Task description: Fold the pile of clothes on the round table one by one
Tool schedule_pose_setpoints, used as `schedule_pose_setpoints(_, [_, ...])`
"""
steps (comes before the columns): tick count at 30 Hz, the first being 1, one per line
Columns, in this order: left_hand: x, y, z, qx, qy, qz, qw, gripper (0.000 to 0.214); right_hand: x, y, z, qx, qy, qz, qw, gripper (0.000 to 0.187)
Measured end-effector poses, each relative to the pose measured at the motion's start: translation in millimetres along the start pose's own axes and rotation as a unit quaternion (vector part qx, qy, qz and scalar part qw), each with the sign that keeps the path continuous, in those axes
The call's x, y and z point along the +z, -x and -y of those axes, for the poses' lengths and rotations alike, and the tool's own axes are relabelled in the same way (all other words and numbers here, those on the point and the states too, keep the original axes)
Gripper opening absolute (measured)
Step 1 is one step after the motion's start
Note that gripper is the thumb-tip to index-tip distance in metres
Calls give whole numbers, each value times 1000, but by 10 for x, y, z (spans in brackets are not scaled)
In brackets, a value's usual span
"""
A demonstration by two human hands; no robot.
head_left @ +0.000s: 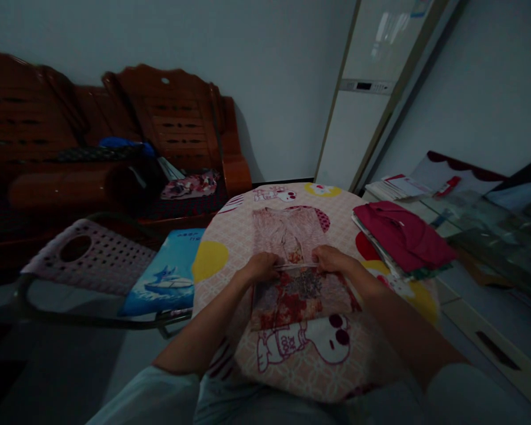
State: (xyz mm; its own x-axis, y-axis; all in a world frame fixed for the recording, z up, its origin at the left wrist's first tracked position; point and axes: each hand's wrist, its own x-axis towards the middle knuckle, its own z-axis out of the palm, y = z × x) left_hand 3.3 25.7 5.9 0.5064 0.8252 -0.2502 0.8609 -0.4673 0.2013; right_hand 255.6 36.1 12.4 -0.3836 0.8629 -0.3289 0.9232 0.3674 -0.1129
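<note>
A pinkish patterned shirt (283, 298) with red and grey print lies flat on the round table, its neckline toward the far side. Across its middle runs a raised fold line. My left hand (264, 267) grips that fold at its left end, fingers curled onto the fabric. At the right end my right hand (330, 258) pinches the same fold. Both hands are closed, and their fingertips are partly hidden by the cloth. To the right of my right hand sits a stack of folded clothes with a dark red garment (402, 236) on top.
A patterned cloth (234, 257) covers the table. On the left stands a woven chair (92, 254) with a blue bag (168, 274) on its seat. Wooden seats (177, 118) line the wall. A cabinet (478, 336) and glass-topped surface flank the right side.
</note>
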Motion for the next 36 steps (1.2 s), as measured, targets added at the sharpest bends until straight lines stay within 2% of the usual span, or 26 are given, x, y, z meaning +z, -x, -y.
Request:
schedule_pose_setpoints(4, [-2,7,36,30,-4,3,1000,24,-100,6,29,4,-17,50,999,13])
schedule_pose_setpoints(8, [-2,105,86,50,32,-16,998,28,-45,88,-48,-11,-51,11,999,8])
schedule_pose_setpoints(11, [-39,167,137,82,91,1,993,26,-29,143,-128,-21,-121,5,992,4])
schedule_pose_setpoints(14, [-111,172,187,108,146,11,983,24,-104,149,-190,-24,-165,-7,986,3])
schedule_pose_setpoints(17, [-217,108,247,92,149,-23,984,17,-266,89,-216,-24,-144,-45,988,7])
schedule_pose_setpoints(22, [-475,-156,409,58,93,-93,990,13,-602,-170,-215,4,-61,-96,993,7])
schedule_pose_setpoints(29, [-830,-695,683,7,13,-148,989,20,-912,-799,-368,47,17,-147,988,10])
schedule_pose_setpoints(33, [-898,-1003,877,-24,-13,-158,987,29,-1004,-1138,-476,52,52,-163,984,18])
schedule_pose_setpoints(36, [-828,-1228,1012,-55,-26,-158,986,31,-977,-1341,-478,67,76,-167,981,22])
